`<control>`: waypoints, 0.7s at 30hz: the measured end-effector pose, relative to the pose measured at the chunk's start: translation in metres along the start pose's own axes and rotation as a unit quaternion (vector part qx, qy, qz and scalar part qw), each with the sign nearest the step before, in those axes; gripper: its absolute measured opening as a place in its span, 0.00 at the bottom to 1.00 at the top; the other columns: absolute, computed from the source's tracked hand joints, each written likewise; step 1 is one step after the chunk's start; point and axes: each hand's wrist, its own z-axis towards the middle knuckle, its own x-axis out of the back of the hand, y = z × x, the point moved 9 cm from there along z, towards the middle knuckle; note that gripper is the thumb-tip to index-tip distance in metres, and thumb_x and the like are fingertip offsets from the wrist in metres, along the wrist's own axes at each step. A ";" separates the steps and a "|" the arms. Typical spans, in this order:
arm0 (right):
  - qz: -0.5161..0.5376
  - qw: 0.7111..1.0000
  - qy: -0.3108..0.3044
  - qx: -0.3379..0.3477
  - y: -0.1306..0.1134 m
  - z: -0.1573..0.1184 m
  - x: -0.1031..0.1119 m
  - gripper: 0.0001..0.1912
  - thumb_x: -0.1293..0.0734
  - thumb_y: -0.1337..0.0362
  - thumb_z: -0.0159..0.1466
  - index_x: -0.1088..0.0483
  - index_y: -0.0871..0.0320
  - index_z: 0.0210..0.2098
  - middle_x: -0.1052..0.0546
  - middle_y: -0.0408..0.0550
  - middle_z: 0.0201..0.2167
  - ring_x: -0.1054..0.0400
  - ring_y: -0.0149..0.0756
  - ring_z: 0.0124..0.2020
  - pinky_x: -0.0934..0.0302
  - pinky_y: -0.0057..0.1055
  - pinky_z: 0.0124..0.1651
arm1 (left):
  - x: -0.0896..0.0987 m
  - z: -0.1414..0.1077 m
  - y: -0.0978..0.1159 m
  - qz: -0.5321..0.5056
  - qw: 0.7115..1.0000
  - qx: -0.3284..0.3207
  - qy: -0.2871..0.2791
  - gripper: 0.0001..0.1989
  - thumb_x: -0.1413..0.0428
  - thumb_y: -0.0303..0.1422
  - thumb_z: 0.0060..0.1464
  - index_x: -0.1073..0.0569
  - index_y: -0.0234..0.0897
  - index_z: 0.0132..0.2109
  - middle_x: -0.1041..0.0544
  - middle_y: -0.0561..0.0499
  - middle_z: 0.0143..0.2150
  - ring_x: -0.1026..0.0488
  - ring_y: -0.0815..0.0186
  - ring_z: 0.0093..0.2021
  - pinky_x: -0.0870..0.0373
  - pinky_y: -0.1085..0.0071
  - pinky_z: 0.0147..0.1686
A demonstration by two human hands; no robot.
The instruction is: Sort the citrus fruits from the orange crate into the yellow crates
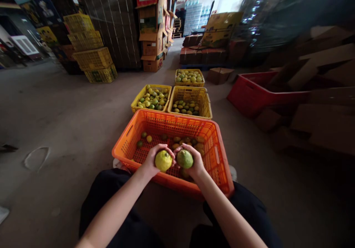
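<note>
Head view: left hand [152, 160] half closed, fingers curled round a yellow lemon [163, 161]; right hand [195, 161] half closed the same way, round a greener lemon [185, 159]. Both fruits held side by side above the near part of the orange crate [177, 185], hands close together, fingertips near each other; can't tell if they touch. Orange crate sits between the person's legs, more fruit on its bottom: a few pieces toward the left, a larger cluster toward the right, partly hidden by the hands. Just beyond it, two yellow crates side by side, left one [135, 105] fuller with yellow and green fruit, right one [206, 102] with a lower layer. Third yellow crate [190, 85] behind the right one, also holding fruit. Red bin [244, 96] off to the right, stacked yellow baskets [93, 58] back left, cardboard boxes [151, 48] further back.
</note>
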 end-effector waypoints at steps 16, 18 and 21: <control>0.022 1.000 -0.007 0.007 -0.002 -0.001 -0.002 0.12 0.37 0.59 0.51 0.28 0.62 0.21 0.26 0.48 0.17 0.33 0.34 0.15 0.42 0.26 0.12 | 0.002 -0.002 0.000 -0.007 1.000 0.009 0.028 0.15 0.50 0.34 0.46 0.27 0.28 0.21 0.27 0.45 0.20 0.30 0.66 0.21 0.34 0.71 0.23; 0.026 1.000 -0.001 0.005 -0.001 0.000 0.000 0.11 0.36 0.60 0.51 0.28 0.62 0.21 0.26 0.48 0.18 0.33 0.34 0.15 0.41 0.26 0.12 | 0.002 -0.002 0.000 -0.006 0.999 0.010 0.030 0.15 0.50 0.34 0.46 0.27 0.28 0.21 0.27 0.45 0.20 0.30 0.66 0.20 0.35 0.72 0.22; 0.030 1.000 0.004 0.001 0.000 0.000 0.003 0.11 0.36 0.59 0.51 0.28 0.62 0.21 0.25 0.48 0.18 0.33 0.34 0.15 0.42 0.26 0.12 | 0.002 -0.002 -0.001 -0.012 0.999 0.009 0.034 0.15 0.51 0.33 0.46 0.27 0.28 0.21 0.27 0.45 0.21 0.30 0.66 0.20 0.35 0.72 0.22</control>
